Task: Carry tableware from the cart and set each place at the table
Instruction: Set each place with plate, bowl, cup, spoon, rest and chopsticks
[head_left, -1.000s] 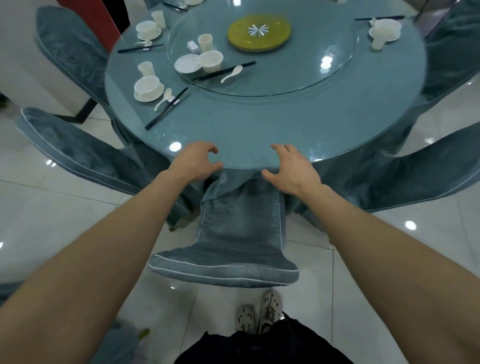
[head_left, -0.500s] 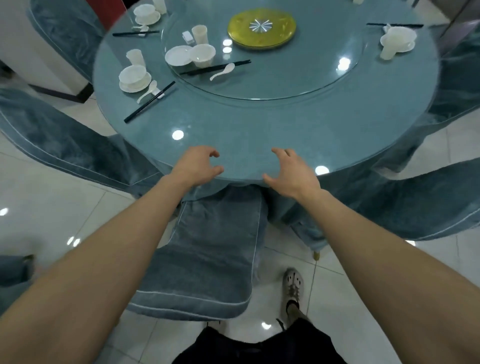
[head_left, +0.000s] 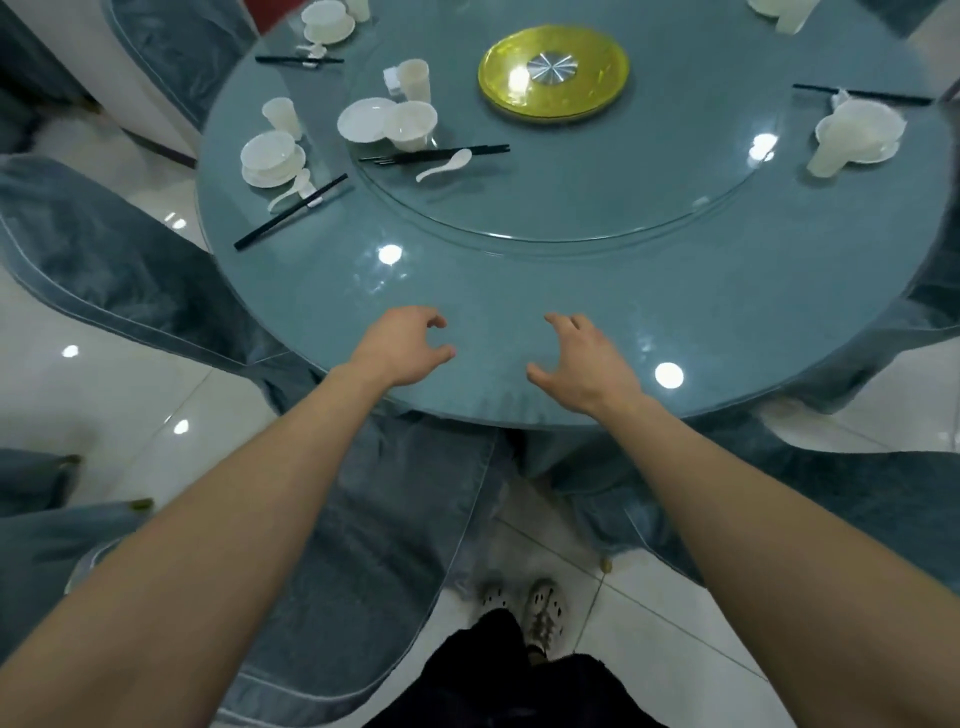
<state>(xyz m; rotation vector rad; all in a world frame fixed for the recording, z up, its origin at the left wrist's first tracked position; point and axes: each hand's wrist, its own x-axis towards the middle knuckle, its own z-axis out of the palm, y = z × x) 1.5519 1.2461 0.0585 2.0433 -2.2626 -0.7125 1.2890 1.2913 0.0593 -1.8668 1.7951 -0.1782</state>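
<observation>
Both hands hang over the near edge of the round blue-grey desk with a glass top (head_left: 597, 291). The left hand (head_left: 402, 348) and the right hand (head_left: 584, 364) hold nothing. Their fingers are loosely bent and apart. I think this stretch of the rim is the next place to set.

The dishes for it seem to wait on the clear glass turning disc (head_left: 649, 208). There is a flat white plate (head_left: 363, 120) and a white bowl (head_left: 414, 124) touching it. A white cup (head_left: 415, 78) stands behind them, with black chopsticks (head_left: 436, 152) and a white spoon (head_left: 448, 162) in front. They sit in a loose bunch, likely parked there to be handed out.

On the left, a white bowl on a saucer (head_left: 270, 157) sits near the rim, so that place looks done. The cart is not in view.

A blue-grey covered chair (head_left: 363, 519) is tucked under the desk edge just below the hands, so the person must lean over it. The desk between the hands and the bunch is open for a reach.
</observation>
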